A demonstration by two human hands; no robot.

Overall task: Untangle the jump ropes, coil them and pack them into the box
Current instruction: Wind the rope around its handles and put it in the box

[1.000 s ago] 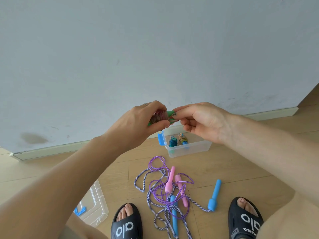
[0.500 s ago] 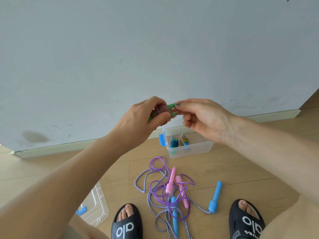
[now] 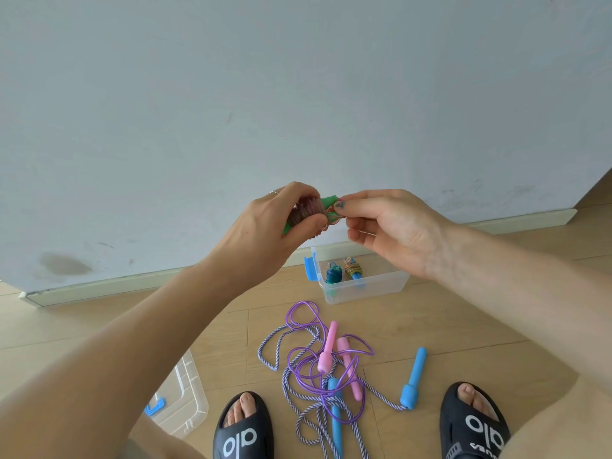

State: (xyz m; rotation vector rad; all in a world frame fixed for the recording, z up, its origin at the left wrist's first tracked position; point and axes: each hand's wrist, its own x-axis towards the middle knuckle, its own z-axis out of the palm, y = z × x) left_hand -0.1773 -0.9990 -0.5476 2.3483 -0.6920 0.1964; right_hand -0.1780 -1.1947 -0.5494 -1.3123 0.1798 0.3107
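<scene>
In the head view we see the left hand (image 3: 265, 231) curled around a coiled jump rope with green handles (image 3: 306, 210), held up in front of the grey wall (image 3: 298, 94); the right hand (image 3: 394, 230) pinches the end of this same coil between thumb and forefinger, just beside the left fingers. Below the hands, the clear box (image 3: 364, 286) stands open on the wooden floor (image 3: 463, 326) near the wall; two coiled ropes (image 3: 342, 271) lie inside it, side by side. Nearer to us, a purple rope with pink handles (image 3: 326, 356) and a striped rope with blue handles (image 3: 412, 379) lie tangled together on the floor, between two black slippers (image 3: 243, 429); the clear lid (image 3: 183, 395) rests at the left, well apart from the box.
</scene>
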